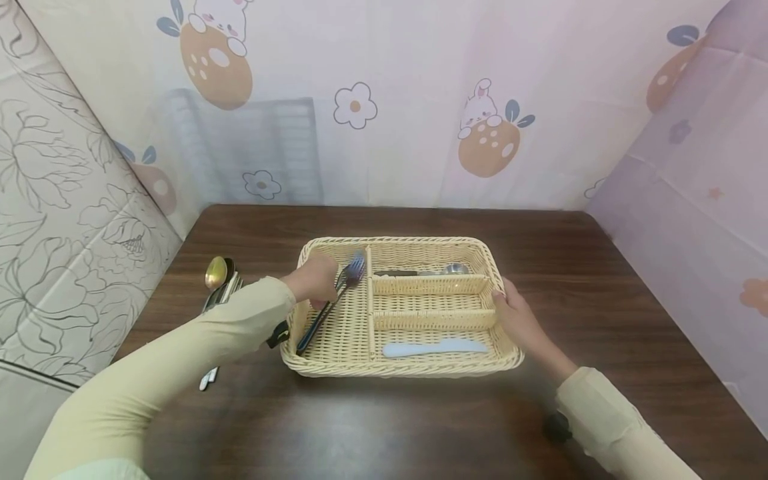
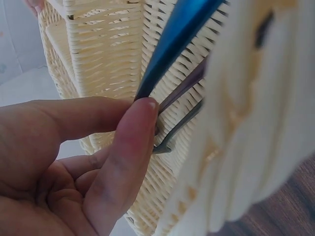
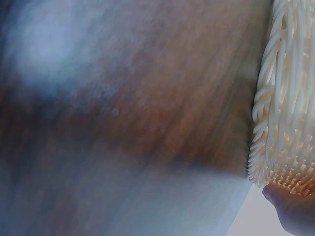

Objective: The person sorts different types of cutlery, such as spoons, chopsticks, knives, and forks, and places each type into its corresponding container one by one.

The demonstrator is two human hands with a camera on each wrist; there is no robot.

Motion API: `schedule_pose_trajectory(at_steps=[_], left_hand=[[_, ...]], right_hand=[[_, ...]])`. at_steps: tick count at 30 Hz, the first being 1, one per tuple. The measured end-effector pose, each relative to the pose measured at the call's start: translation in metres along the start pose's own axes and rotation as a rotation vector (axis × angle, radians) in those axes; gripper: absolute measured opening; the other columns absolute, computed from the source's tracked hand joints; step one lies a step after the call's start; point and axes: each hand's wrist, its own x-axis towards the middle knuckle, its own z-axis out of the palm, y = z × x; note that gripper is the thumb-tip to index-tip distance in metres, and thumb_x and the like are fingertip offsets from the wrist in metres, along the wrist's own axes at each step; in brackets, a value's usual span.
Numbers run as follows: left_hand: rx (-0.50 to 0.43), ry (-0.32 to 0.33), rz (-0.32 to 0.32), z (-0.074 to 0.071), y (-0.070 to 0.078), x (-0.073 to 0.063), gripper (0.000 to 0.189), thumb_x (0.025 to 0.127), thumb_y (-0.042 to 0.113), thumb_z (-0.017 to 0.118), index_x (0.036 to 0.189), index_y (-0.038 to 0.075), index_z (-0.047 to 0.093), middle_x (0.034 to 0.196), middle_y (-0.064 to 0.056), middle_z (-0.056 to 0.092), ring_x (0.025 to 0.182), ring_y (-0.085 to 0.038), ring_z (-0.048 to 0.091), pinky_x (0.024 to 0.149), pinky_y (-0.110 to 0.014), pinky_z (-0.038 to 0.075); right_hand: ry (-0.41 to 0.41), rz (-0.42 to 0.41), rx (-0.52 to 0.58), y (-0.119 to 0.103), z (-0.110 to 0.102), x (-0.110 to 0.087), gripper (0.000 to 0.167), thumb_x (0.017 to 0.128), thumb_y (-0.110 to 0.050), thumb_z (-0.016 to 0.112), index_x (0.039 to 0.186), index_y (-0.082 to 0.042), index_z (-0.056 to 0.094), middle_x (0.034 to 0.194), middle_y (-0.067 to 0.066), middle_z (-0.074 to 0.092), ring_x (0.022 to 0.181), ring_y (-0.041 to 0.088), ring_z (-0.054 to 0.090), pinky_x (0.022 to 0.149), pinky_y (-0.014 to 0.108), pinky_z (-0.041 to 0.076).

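A cream wicker cutlery basket (image 1: 432,370) with several compartments is on the dark table. My left hand (image 1: 317,277) reaches into its long left compartment. In the left wrist view, thumb and forefinger pinch a shiny blue fork (image 2: 172,46); its tines look blurred in the head view. Beneath it are a purple handle (image 2: 184,87) and a dark grey handle (image 2: 183,125). My right hand (image 1: 521,317) grips the basket's right rim. A spoon with a dark handle (image 1: 399,273) lies in the back compartment, and a pale blue knife (image 1: 435,347) in the front one.
Left of the basket, partly behind my left sleeve, lies a pile of cutlery with a gold spoon (image 1: 216,273) and silver handles (image 1: 209,379). Patterned cloth (image 1: 408,147) hangs behind the wooden table (image 1: 600,287).
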Motion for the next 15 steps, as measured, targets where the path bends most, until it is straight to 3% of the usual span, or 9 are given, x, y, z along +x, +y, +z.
schedule_pose_trajectory(at_steps=[3, 15], left_hand=[[-0.037, -0.019, -0.018, 0.0, 0.0, 0.002, 0.02, 0.071, -0.003, 0.06, 0.052, 0.005, 0.057, 0.047, -0.004, 0.06, 0.041, -0.012, 0.06, 0.058, -0.023, 0.053], [-0.081, -0.087, -0.071, 0.005, -0.003, 0.011, 0.014, 0.071, -0.002, 0.063, 0.063, 0.005, 0.054, 0.048, -0.004, 0.059, 0.039, -0.009, 0.057, 0.042, -0.019, 0.047]], right_hand=[[0.002, -0.006, -0.01, 0.0, 0.0, 0.0, 0.058, 0.104, -0.032, 0.02, 0.152, -0.006, 0.0, 0.143, 0.033, 0.03, 0.125, 0.045, 0.041, 0.101, 0.054, 0.033], [-0.005, -0.001, -0.007, 0.0, 0.0, 0.0, 0.059, 0.104, -0.033, 0.02, 0.152, -0.006, -0.001, 0.144, 0.032, 0.028, 0.127, 0.044, 0.039, 0.102, 0.054, 0.031]])
